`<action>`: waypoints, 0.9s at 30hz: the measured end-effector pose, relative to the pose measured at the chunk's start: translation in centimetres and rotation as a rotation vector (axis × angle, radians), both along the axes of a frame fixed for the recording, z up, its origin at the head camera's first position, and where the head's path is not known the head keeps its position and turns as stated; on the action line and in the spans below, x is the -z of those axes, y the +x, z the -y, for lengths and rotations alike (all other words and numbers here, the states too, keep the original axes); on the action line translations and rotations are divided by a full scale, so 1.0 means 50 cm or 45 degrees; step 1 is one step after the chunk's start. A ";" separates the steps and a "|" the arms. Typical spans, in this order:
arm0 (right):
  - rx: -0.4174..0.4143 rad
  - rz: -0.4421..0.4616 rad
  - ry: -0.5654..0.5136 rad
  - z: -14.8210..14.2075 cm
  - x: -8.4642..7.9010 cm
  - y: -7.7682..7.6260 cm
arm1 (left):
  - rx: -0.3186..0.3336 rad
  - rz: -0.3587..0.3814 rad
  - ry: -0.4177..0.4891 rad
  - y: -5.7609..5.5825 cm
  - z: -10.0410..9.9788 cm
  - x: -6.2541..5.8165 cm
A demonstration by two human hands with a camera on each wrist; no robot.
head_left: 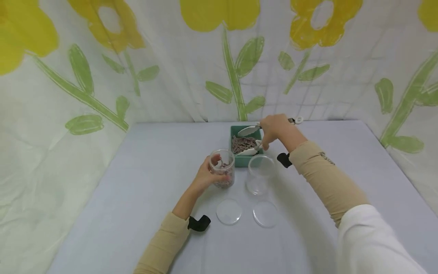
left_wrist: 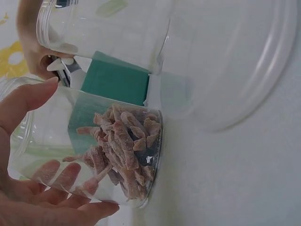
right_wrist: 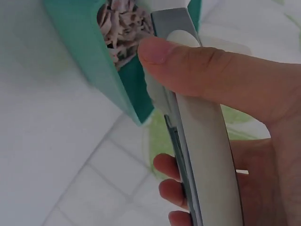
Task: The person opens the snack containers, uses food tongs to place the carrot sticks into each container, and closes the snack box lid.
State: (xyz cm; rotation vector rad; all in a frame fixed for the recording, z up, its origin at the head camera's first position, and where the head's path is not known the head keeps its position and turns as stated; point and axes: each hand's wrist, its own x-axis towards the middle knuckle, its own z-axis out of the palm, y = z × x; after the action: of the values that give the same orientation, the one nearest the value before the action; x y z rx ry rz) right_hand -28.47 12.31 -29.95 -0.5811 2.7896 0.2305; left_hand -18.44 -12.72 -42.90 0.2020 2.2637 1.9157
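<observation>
My left hand (head_left: 202, 178) grips a clear round jar (head_left: 230, 161), thumb and fingers on opposite sides. Brownish, powdery-looking strips (left_wrist: 124, 150) fill its lower part, and its top has no lid on. My right hand (head_left: 276, 127) holds tongs (right_wrist: 202, 155) with pale handles and white tips. The tips (head_left: 248, 131) are spread apart at the green box (head_left: 242, 162), one low over the strips (head_left: 243, 144), the other higher near the back rim. The thumb lies along one handle in the right wrist view; fingertips show on the opposite side.
A second clear jar (head_left: 257, 185) stands right of the held one, just in front of the green box. Two clear round lids (head_left: 229, 212) lie flat on the pale table (head_left: 137, 213) nearer to me. A flower-printed curtain (head_left: 171, 76) hangs behind the table.
</observation>
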 end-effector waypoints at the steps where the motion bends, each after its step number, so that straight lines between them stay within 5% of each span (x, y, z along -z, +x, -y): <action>1: 0.006 0.016 0.000 0.004 0.002 -0.006 | 0.000 -0.006 0.001 0.000 0.000 0.002; 9: 0.081 -0.012 -0.096 -0.003 0.030 -0.018 | 0.022 -0.035 0.002 0.004 -0.005 0.004; 27: -0.111 -0.277 -0.045 0.011 0.077 0.022 | 0.017 -0.008 -0.021 0.003 0.001 -0.004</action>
State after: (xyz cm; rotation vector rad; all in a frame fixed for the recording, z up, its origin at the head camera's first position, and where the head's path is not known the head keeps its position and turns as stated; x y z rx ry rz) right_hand -27.38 11.78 -33.79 -0.7270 2.9855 0.2790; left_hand -18.29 -12.77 -42.69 0.2206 2.2758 1.8917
